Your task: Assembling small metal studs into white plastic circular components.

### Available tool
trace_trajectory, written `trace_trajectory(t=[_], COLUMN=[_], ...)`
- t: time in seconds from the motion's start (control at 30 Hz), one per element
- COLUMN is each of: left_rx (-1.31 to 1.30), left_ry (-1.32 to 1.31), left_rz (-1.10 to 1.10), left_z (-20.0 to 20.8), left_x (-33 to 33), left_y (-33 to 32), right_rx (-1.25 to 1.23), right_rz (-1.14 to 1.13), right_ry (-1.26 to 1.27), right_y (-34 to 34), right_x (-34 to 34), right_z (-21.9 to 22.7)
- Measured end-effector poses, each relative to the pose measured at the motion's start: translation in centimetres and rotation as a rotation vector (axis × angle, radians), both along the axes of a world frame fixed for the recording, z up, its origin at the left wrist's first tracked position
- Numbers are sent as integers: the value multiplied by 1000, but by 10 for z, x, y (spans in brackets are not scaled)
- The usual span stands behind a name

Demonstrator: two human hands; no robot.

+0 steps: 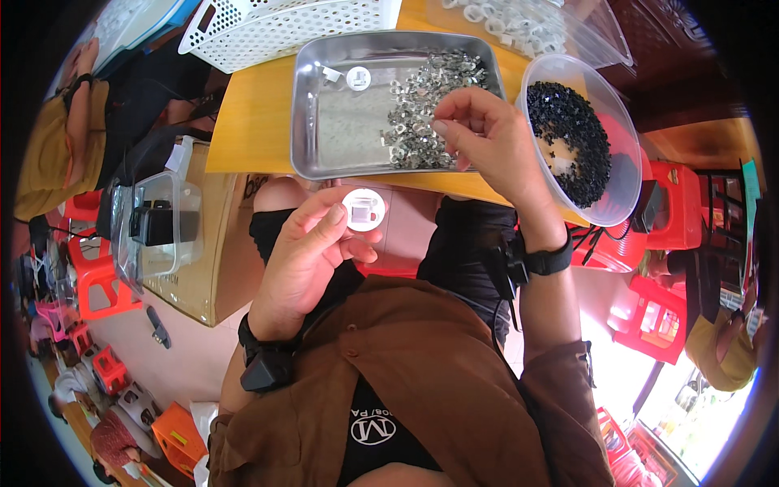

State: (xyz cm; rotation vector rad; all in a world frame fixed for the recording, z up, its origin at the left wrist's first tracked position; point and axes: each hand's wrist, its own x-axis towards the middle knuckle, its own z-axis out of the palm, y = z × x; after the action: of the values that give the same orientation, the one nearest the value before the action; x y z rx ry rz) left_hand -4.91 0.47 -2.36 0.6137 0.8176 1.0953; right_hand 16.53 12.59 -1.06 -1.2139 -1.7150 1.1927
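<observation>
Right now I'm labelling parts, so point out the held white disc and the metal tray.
Held white disc (pixel 363 209): head view, middle of its face.
Metal tray (pixel 349 130): head view, bare bottom.

At the top of my feed I can make out a white perforated basket (pixel 261 36), and down the left side a brown cardboard box (pixel 191 288), a clear plastic tub (pixel 185 219) with a black object (pixel 152 225) in it, and a red-orange stool (pixel 87 253) standing on the pale floor (pixel 207 353). Farther out there I see a person in a mustard top (pixel 47 166) and, lower down, an orange crate (pixel 178 432). On the right I get a red plastic stool (pixel 676 207) and another mustard-clad person (pixel 720 351) near the rim.
</observation>
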Motion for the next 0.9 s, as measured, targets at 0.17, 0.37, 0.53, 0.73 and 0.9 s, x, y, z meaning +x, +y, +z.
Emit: trace_trajectory(t=[0.17, 0.37, 0.53, 0.73, 0.9], left_rx=[6, 51, 95, 83, 104], left_ry=[53, 40, 93, 52, 30], left_rz=[-19, -30, 31, 1, -22], left_z=[1, 5, 20, 12, 9], left_x=[3, 8, 18, 17, 18], left_y=[2, 4, 4, 1, 1], right_rx=[-263, -372, -356, -326, -126], right_rz=[111, 205, 194, 169, 135], right_ry=[277, 447, 454, 432, 337], right_y=[-23, -50, -64, -71, -76], right_x=[-1, -3, -4, 0, 0], right_z=[15, 21, 24, 24, 21])
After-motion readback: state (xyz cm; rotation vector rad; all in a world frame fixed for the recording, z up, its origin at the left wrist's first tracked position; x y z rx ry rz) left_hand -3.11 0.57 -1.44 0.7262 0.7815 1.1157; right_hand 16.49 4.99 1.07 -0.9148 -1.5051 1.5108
